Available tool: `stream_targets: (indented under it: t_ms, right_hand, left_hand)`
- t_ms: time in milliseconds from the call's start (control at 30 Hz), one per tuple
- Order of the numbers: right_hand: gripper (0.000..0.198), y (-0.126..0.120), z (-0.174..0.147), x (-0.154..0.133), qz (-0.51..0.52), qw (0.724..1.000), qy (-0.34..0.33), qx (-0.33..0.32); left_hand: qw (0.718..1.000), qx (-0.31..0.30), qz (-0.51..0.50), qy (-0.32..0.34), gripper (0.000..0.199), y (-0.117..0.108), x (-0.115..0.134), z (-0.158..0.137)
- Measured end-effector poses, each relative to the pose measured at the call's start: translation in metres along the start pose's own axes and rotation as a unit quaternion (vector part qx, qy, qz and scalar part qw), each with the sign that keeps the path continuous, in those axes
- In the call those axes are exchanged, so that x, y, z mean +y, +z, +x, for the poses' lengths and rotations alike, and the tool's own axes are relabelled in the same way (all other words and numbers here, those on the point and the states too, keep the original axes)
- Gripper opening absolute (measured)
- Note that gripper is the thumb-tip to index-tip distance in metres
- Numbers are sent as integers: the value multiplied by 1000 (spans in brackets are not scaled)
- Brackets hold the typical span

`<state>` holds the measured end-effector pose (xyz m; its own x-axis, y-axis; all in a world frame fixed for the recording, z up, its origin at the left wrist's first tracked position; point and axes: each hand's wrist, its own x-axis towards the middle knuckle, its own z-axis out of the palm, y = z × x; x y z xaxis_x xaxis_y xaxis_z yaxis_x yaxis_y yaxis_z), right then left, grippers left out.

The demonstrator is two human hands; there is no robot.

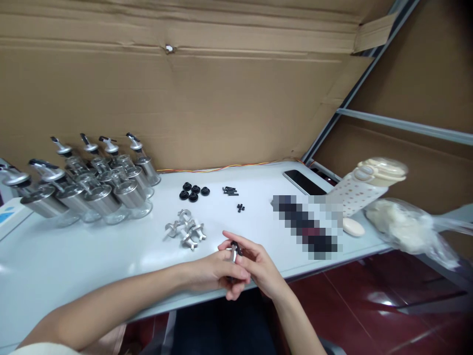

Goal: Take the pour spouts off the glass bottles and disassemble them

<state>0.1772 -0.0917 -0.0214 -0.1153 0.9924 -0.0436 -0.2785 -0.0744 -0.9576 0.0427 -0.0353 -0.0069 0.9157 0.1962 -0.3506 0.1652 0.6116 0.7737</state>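
Above the table's front edge, my left hand [212, 271] is closed around a small silver and black pour spout [234, 250]. My right hand [264, 270] meets it from the other side, its fingers pinching the black part at the top of the spout; the lower part is hidden by the fingers. Just beyond my left hand lies a group of silver metal spout bodies [185, 228]. Farther back are several round black stoppers [193, 196], short black lever pieces [231, 191] and tiny black caps [241, 208].
Several glass bottles [105, 199] with steel sleeves and spouts stand at the left. On the right are a phone [303, 182], a dotted white flask [364, 185], a pale oval object [354, 227] and a plastic bag [406, 227]. Cardboard [229, 108] walls the back.
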Motion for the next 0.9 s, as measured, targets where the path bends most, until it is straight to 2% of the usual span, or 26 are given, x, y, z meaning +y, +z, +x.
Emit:
stream_targets:
  t_ms: [233,333,400,467,567,633,767,900]
  right_hand:
    - [29,2,0,-2,-44,998,-31,18]
    - [26,3,1,-2,-72,996,-51,25]
    - [28,4,1,-1,-80,994,-54,44]
    - [35,6,1,1,-58,995,-37,70]
    - [45,8,1,4,-15,996,-2,87]
    - [46,7,2,6,-42,994,-20,102]
    - [45,5,6,9,-139,972,-85,170]
    - [38,4,11,8,-119,970,-63,203]
  left_hand:
    - [999,-34,13,32,32,5,-1,-2]
    - [999,-26,19,43,31,6,-1,-2]
    - [998,-6,58,35,27,8,-1,-3]
    - [990,2,137,16,24,10,0,-5]
    - [981,-5,194,-12,31,10,0,-6]
    - [985,-6,171,4,32,7,1,-5]
    - [985,17,138,99,29,1,2,0]
    - [991,56,58,109,48,0,-1,3]
